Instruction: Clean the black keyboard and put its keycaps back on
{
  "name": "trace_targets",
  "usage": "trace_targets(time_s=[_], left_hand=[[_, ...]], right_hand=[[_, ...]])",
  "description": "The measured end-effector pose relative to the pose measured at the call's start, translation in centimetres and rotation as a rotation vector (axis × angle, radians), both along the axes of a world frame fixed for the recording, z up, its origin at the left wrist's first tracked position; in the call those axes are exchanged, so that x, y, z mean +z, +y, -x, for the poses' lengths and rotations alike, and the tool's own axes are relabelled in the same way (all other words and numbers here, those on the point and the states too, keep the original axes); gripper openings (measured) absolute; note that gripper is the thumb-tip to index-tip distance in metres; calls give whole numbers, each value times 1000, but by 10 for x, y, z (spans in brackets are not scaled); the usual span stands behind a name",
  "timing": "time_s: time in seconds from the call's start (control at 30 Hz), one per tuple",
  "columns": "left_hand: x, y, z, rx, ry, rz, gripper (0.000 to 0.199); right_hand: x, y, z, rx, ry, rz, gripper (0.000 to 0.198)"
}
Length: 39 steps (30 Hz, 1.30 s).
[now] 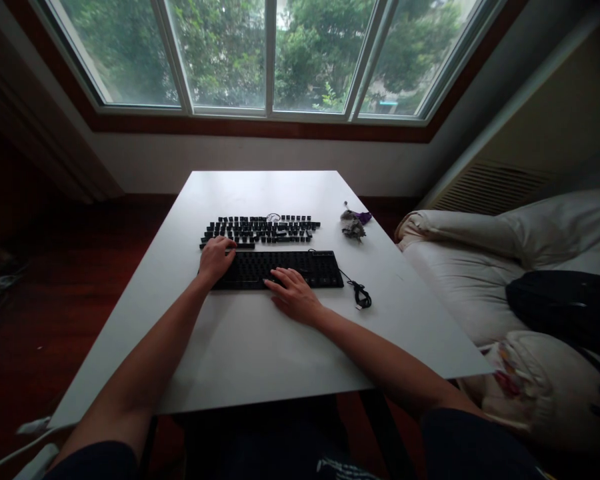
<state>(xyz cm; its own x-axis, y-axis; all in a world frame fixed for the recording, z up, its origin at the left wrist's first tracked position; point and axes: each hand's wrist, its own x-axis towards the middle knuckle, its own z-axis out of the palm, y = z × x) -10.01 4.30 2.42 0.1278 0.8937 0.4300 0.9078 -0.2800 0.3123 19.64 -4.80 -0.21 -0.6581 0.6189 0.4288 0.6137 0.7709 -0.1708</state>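
Lying across the middle of the white table [230, 360], a black keyboard [253, 268] is set with its long sides roughly along the table's far edge. Its left end is reached by the left hand [217, 259], whose fingers are bent, with the tips near the loose long black key [243, 246]; whether anything is pinched between them cannot be told. The keyboard's front edge is touched by the right hand [296, 297], whose thumb and index finger are held slightly apart, pointed toward the table's left edge.

Beyond the keyboard, toward the table's far edge, many loose black keycaps [265, 230] are laid out in rows. Between the keyboard's right end and the table's right edge, a bundled black cable [361, 295] is placed. Nearer the far right corner, just inside the right edge, a fluffy grey thing [353, 227] with a purple part can be seen.

Past the far edge, green trees are shown through a window [220, 60]. Beyond the right edge, a pale sofa [445, 253] is seen, with a dark bag [565, 303] rested on it.
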Motion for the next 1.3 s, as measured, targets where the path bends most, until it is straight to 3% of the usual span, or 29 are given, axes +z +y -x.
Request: trace_targets(time_s=[0.33,0.73,0.97,1.3], left_hand=[[6,60,23,-251,330,113,21],[12,76,22,-402,447,142,22],[18,56,20,-369,173,108,31],[24,-18,26,-538,-104,443,36]], right_hand=[[3,3,-5,-2,95,12,53],[1,5,-7,4,130,23,53],[2,7,-10,-9,168,20,51],[20,9,1,-35,347,135,38]])
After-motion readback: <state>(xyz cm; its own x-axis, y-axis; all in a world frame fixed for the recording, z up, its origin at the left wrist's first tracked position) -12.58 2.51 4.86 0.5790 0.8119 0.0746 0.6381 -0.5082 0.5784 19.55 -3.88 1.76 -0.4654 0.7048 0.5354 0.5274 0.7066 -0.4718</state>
